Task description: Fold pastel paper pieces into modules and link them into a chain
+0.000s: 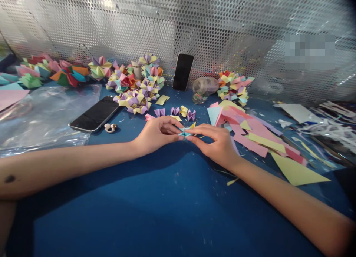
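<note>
A small folded piece of light blue paper (184, 133) is pinched between both my hands above the blue table (144, 209). My left hand (158, 136) grips its left side with thumb and fingertips. On its right side, the thumb and index finger of my right hand (215, 142) close on it. Just beyond my fingers lie small folded purple paper pieces (159, 112) and a yellow folded piece (184, 110). A pink folded piece (149, 117) shows partly behind my left hand.
A phone (96, 114) and an earpiece (110, 128) lie left; another phone (183, 72) leans against the perforated metal panel (139, 23). Folded paper clusters (136, 97) line the back. A plastic jar (205, 85) lies tipped. Coloured paper strips (257, 133) cover the right side, plastic sheeting (52, 112) the left.
</note>
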### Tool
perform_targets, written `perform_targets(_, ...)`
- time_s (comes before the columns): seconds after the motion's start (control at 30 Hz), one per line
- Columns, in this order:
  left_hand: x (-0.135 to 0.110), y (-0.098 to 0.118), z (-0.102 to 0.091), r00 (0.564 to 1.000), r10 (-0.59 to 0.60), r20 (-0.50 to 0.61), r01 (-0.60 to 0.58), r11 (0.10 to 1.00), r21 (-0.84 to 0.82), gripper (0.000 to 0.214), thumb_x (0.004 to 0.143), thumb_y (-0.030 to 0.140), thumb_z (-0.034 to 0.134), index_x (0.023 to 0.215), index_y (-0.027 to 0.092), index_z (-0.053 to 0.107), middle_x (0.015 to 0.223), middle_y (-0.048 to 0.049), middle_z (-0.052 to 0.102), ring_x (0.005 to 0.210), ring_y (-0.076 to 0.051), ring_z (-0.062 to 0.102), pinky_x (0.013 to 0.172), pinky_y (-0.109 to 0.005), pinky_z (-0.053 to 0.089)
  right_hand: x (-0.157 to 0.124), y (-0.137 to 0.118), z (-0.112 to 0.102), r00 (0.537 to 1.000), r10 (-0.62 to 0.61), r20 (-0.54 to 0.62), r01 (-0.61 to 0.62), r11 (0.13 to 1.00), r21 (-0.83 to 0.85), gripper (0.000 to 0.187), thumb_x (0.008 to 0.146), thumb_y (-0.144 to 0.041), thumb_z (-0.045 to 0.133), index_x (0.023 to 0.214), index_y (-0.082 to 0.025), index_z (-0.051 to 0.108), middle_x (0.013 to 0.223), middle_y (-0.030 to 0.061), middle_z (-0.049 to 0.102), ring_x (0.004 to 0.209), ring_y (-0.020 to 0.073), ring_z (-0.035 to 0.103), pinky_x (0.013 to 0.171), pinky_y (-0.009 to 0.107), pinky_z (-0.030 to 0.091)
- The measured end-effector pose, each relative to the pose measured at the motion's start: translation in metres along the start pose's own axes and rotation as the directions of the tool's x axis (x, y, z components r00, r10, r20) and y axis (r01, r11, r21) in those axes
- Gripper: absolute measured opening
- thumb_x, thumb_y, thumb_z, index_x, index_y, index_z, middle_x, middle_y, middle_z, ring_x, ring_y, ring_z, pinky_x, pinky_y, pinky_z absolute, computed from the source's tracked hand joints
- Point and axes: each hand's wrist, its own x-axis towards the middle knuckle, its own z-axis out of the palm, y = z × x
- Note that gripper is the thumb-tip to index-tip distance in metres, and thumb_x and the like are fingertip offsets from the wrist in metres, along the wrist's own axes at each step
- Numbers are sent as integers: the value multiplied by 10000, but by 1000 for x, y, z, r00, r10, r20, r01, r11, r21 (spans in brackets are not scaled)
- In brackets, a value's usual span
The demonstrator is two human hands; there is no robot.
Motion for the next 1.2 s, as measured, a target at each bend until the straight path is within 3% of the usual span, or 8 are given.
perform_targets(0.17,0,-1,0,1000,-4,19,4,1000,19,254,686,221,713,890,142,583,777,-52,706,745,-176,686,693,-276,546,1,1,-1,999,4,32,-5,1000,17,118,777,-179,636,874,-219,689,838,28,714,759,162,663,681,307,545)
perform_targets(0.47,0,0,0,998,13,63,-16,999,47,243,716,227,691,906,132,574,753,-54,699,709,-158,675,670,-257,529,0,-2,-2,989,120,87,-125,991,54,129,766,-220,653,893,-199,647,845,21,713,750,157,677,649,259,540)
perform_targets(0.6,0,-1,0,998,10,57,-13,998,67,268,739,286,671,947,150,569,755,-49,699,694,-158,670,668,-270,530,-1,-4,-3,992,95,87,-100,994,53,167,793,-206,610,958,-204,634,823,13,709,770,157,675,640,253,531)
perform_targets(0.83,-1,1,2,998,48,43,-50,998,49,206,728,257,673,811,169,507,701,-13,660,649,-129,650,593,-225,504,-2,-3,-1,997,2,72,-4,999,33,99,836,-182,549,894,-223,618,830,-1,678,731,119,632,668,247,503)
perform_targets(1.03,-1,4,3,998,52,37,-55,996,66,281,675,206,707,877,161,517,753,-17,656,708,-137,652,656,-245,518,-2,-2,0,1000,26,17,-26,1000,1,46,830,-206,578,874,-219,582,805,0,659,734,124,628,677,251,503)
perform_targets(1.2,-1,1,2,999,35,-8,-34,996,82,292,659,240,734,825,166,506,678,-6,655,622,-122,635,583,-222,491,-4,-4,-1,997,55,50,-57,997,46,267,762,-268,670,995,-211,553,846,13,662,783,147,646,718,268,513)
